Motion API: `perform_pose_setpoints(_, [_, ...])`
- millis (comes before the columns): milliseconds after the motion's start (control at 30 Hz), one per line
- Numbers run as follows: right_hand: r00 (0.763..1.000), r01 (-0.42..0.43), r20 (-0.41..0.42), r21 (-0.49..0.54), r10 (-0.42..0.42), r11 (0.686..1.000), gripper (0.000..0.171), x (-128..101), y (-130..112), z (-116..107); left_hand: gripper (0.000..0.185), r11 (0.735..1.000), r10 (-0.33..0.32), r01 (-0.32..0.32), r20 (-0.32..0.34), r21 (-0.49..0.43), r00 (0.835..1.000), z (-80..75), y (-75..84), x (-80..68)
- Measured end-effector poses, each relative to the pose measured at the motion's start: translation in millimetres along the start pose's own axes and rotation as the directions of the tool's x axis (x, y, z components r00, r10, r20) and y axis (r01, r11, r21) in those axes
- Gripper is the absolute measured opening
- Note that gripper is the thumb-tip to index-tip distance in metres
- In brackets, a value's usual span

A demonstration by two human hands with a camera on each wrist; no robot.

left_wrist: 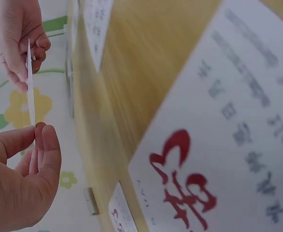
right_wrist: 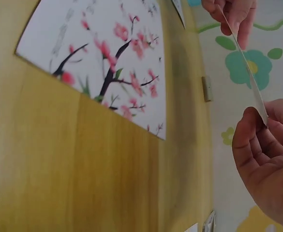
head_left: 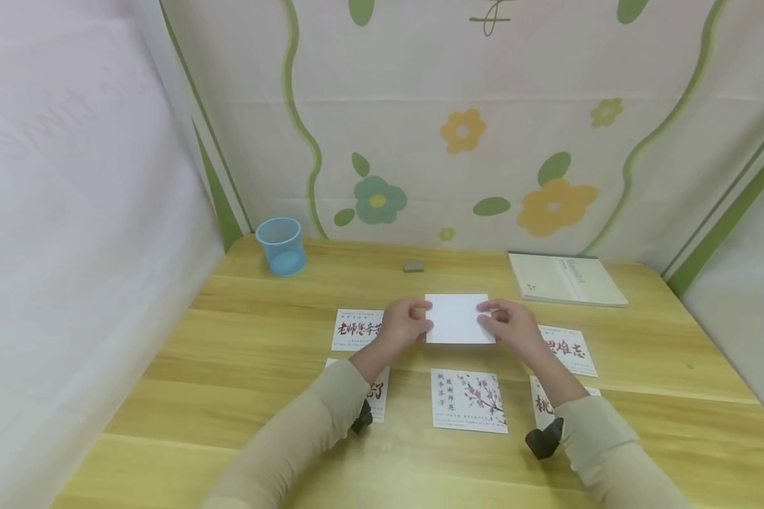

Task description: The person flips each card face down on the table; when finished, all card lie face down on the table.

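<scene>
A blank white card [head_left: 458, 318] is held above the wooden table [head_left: 242, 339] between both hands. My left hand [head_left: 407, 322] pinches its left edge and my right hand [head_left: 508, 324] pinches its right edge. In the left wrist view the card [left_wrist: 31, 87] shows edge-on between my left hand [left_wrist: 25, 169] and my right hand [left_wrist: 20, 43]. In the right wrist view the card [right_wrist: 245, 67] runs edge-on from my right hand [right_wrist: 267, 159] to my left hand [right_wrist: 230, 14]. Below it lies a plum-blossom card [head_left: 469, 399].
Printed cards with red characters lie at the left [head_left: 356, 329], lower left [head_left: 375, 392], right [head_left: 569, 350] and lower right [head_left: 544, 406]. A blue mesh cup [head_left: 281, 245] stands at the back left, a small grey eraser [head_left: 413, 266] at the back middle, a closed book [head_left: 565, 278] at the back right.
</scene>
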State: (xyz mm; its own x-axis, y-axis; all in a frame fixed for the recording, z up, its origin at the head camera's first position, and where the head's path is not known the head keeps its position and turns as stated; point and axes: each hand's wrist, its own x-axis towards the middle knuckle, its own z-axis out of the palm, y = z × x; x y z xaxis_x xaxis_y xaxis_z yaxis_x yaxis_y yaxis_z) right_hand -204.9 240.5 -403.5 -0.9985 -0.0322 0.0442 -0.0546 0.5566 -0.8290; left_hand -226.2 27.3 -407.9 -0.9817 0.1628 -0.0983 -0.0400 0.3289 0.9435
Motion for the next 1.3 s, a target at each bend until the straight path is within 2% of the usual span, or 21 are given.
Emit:
perform_pose_setpoints(100, [0.999,-0.030,0.026,-0.027,0.031,0.999,0.027,2,7,3,0.034,0.999,-0.001,0.001,0.001,0.044,1.000,1.1,-5.3,3.3])
perform_pose_setpoints(300, [0.998,-0.010,0.057,-0.080,0.015,0.997,0.026,6,18,8,0.034,0.994,-0.017,0.017,-0.001,0.110,1.000,3.8,-14.2,9.9])
perform_pose_setpoints(467, [0.996,0.019,0.091,-0.166,-0.004,0.986,0.023,12,29,13,0.033,0.990,-0.088,0.086,0.011,0.112,0.996,7.5,-20.2,16.1])
perform_pose_setpoints(600, [0.994,-0.014,0.107,-0.227,0.039,0.974,0.024,15,34,16,0.033,0.986,-0.132,0.128,0.027,0.110,0.991,10.9,-22.1,18.9])
perform_pose_setpoints(767, [0.992,-0.039,0.106,-0.276,0.071,0.960,0.024,17,35,18,0.032,0.981,-0.122,0.118,0.016,0.152,0.992,13.6,-20.7,19.8])
perform_pose_setpoints(933, [0.994,-0.020,0.099,-0.324,0.055,0.946,0.023,17,33,17,0.032,0.978,-0.118,0.116,0.002,0.171,0.993,14.5,-17.1,17.0])
perform_pose_setpoints(1300, [0.996,0.027,0.088,-0.357,0.005,0.934,0.020,15,37,16,0.031,0.973,-0.100,0.097,0.004,0.207,0.995,14.4,-18.1,14.8])
